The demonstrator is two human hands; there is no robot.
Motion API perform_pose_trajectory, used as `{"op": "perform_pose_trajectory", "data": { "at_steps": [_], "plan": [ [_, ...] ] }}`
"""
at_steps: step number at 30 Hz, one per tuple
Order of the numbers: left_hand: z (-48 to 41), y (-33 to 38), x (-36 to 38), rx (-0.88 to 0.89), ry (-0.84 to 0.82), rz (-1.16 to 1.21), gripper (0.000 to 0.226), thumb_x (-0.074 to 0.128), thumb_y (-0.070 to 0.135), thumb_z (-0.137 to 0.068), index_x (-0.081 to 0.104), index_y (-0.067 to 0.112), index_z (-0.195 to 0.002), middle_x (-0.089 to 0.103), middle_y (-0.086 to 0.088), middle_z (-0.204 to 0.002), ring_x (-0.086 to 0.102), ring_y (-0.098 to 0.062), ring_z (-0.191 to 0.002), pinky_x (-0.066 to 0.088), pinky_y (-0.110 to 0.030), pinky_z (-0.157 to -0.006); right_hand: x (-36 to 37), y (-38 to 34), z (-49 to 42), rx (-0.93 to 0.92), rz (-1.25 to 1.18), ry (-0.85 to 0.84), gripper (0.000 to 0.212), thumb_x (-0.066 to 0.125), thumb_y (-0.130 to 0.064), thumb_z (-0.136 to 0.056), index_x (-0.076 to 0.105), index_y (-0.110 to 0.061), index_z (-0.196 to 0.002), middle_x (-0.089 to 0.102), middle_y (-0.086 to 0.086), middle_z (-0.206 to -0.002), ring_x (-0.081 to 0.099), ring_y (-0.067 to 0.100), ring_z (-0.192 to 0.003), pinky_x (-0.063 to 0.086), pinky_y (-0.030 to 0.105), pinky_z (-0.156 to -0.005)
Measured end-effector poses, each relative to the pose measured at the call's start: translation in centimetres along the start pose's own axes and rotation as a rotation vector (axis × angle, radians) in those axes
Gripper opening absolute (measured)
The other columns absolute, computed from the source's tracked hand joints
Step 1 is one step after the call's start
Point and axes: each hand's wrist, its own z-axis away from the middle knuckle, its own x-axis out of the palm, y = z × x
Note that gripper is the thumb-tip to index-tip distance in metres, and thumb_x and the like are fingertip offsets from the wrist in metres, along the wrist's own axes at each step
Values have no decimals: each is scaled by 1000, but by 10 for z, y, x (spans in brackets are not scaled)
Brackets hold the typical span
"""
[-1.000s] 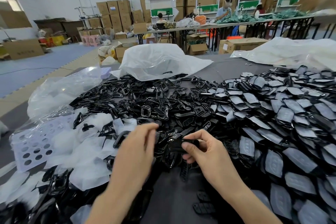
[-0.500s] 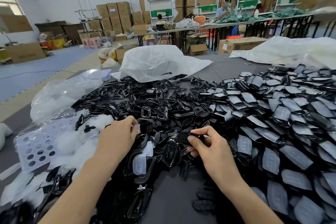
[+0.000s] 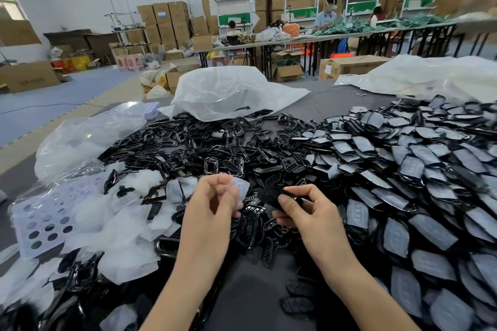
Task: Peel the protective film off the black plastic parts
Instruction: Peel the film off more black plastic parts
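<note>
Because the black plastic part (image 3: 269, 193) is a small, light, rigid shell with a glossy and probably slippery face, the right grip (image 3: 309, 212) holds it by its edges, thumb and fingertips curled round it, just above the tabletop (image 3: 255, 290) near the centre of the view. At nine o'clock from it, the left grip (image 3: 215, 201) pinches a limp, translucent film (image 3: 242, 187) — feather-light, apt to cling to skin, and best taken at a corner. Whether that film is fully free of the part I cannot tell. Filmed parts (image 3: 403, 196) crowd from one to five o'clock, bare black parts (image 3: 215, 148) lie at twelve, and shed films (image 3: 121, 223) pile up at nine. The only open room is the bare strip at six o'clock between the forearms — so moves should stay short and low.
</note>
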Motion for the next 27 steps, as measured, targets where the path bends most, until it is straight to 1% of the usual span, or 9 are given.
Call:
{"op": "perform_pose_trajectory", "data": {
  "at_steps": [2,4,6,10,13,18,23,25,27],
  "plan": [
    [5,-4,6,-77,-25,107,17,60,11,-98,62,23,-110,71,8,-85,69,-12,-78,56,-22,-72,1,-1,0,12,-43,-11,12,70,-10,-93,66,-14,-103,78,8,-83,77,22,-78,58,20,-67],
    [10,-9,7,-127,-41,144,20,59,7,-98,63,21,-111,72,6,-83,70,-14,-78,58,-24,-74,2,-3,0,34,-103,-21,12,70,-9,-92,67,-12,-103,78,9,-83,77,23,-79,58,21,-67],
    [16,-12,6,-137,-45,171,15,56,6,-99,65,17,-104,71,2,-79,69,-15,-77,58,-23,-72,2,-4,1,57,-154,-29,13,71,-10,-91,67,-11,-103,77,10,-83,76,24,-79,58,22,-67],
    [18,-11,5,-61,-73,114,13,54,14,-102,63,12,-93,68,-11,-76,61,-13,-67,52,-18,-69,3,-3,1,70,-179,-35,11,72,-9,-91,68,-11,-101,76,10,-82,76,25,-80,59,24,-68],
    [19,-11,6,-63,-94,138,15,53,16,-102,63,10,-93,69,-11,-77,58,-15,-65,52,-22,-68,2,-3,0,72,-181,-28,11,71,-8,-91,66,-10,-101,76,10,-81,76,24,-78,59,23,-67],
    [19,-13,8,-162,-69,249,13,54,15,-100,67,13,-99,68,-10,-75,65,-16,-62,54,-23,-56,2,-3,0,64,-183,-25,11,69,-6,-92,65,-9,-102,75,9,-78,76,22,-75,58,23,-65],
    [19,-16,6,-129,-88,176,19,55,21,-99,74,24,-99,69,1,-77,64,-12,-69,55,-20,-65,2,-4,1,69,-173,-32,10,69,-6,-93,65,-8,-102,76,9,-78,76,22,-75,58,23,-65],
    [20,-15,6,-108,-102,146,20,55,22,-100,74,26,-100,69,1,-77,64,-14,-69,56,-21,-71,2,-5,1,68,-167,-31,10,68,-5,-93,65,-7,-102,76,9,-79,76,22,-75,58,23,-65],
    [21,-15,6,-128,-94,166,18,54,20,-101,71,24,-103,71,-5,-77,67,-20,-68,57,-23,-68,3,-5,2,64,-157,-27,10,68,-5,-93,65,-7,-102,76,10,-79,76,22,-75,58,23,-65]
  ]
}}
